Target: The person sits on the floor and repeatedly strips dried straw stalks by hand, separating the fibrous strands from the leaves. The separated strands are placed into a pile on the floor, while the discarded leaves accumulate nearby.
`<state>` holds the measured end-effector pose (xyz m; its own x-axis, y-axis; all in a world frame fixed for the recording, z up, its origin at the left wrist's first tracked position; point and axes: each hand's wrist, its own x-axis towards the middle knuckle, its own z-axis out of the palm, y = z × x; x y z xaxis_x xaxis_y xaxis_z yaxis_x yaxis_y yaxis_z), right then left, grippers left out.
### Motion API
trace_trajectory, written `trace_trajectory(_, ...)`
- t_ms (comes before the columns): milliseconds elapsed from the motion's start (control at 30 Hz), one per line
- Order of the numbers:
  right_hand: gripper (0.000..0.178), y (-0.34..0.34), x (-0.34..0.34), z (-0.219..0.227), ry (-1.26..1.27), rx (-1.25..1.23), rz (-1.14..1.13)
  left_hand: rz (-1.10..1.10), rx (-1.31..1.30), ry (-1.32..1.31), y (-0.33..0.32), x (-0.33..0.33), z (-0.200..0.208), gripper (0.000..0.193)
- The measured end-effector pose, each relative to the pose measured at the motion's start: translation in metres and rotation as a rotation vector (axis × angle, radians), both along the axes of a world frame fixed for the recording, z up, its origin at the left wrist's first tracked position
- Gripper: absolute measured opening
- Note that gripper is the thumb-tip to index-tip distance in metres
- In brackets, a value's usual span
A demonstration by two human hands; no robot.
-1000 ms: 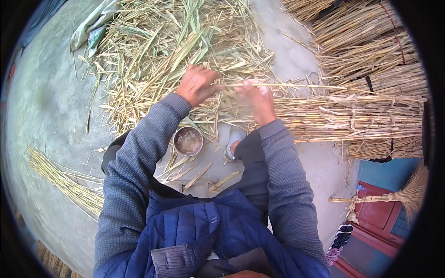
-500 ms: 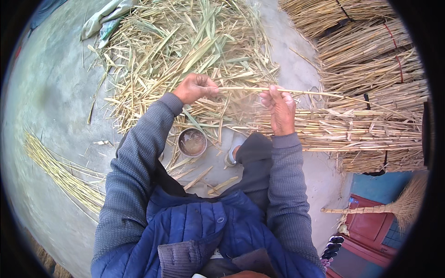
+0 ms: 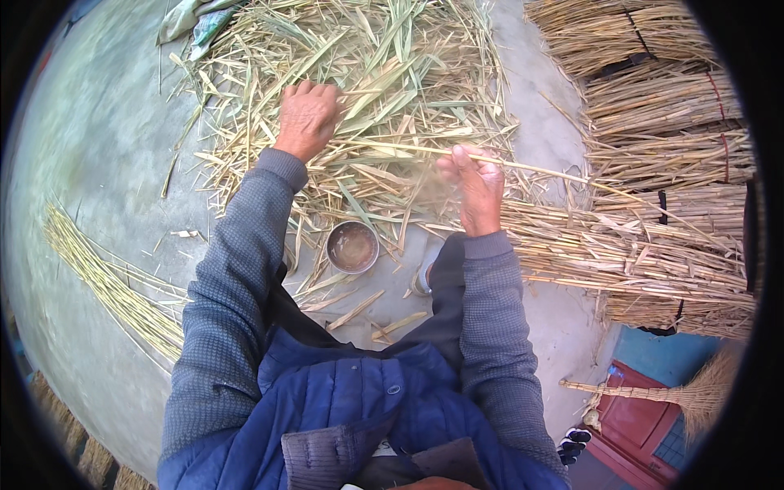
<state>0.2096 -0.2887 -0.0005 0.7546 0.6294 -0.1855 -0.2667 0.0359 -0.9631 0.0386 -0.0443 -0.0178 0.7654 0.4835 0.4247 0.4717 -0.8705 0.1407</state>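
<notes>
A long, thin, pale yellow reed stalk (image 3: 547, 170) runs across in front of me, its left end over the leaf pile. My right hand (image 3: 477, 189) pinches it near the middle between thumb and fingers. Up and to the left, my left hand (image 3: 309, 121) is closed with the knuckles up, apart from the stalk's left end. Its fingertips are hidden, so whatever it holds cannot be made out. Beneath both hands spreads a heap of dry and greenish reed leaves (image 3: 392, 73). A small round metal bowl (image 3: 352, 247) stands on the floor below the heap.
Tied bundles of reed stalks (image 3: 661, 98) lie stacked at the right, with a loose bundle (image 3: 604, 245) nearest. Bare thin stalks (image 3: 114, 282) lie on the grey floor (image 3: 106, 163) at left. A straw broom (image 3: 670, 395) and a red door (image 3: 633, 416) are lower right.
My left hand has let go of the stalk and moved up and left. My right hand still grips the stalk, slightly further left and lower. The view has shifted slightly.
</notes>
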Motion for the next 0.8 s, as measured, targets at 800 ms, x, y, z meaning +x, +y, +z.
trace_trajectory(800, 0.024, 0.027, 0.028, 0.002, -0.062, 0.107, 0.034, -0.322, -0.308, -0.160, 0.030, -0.020, -0.019, 0.043)
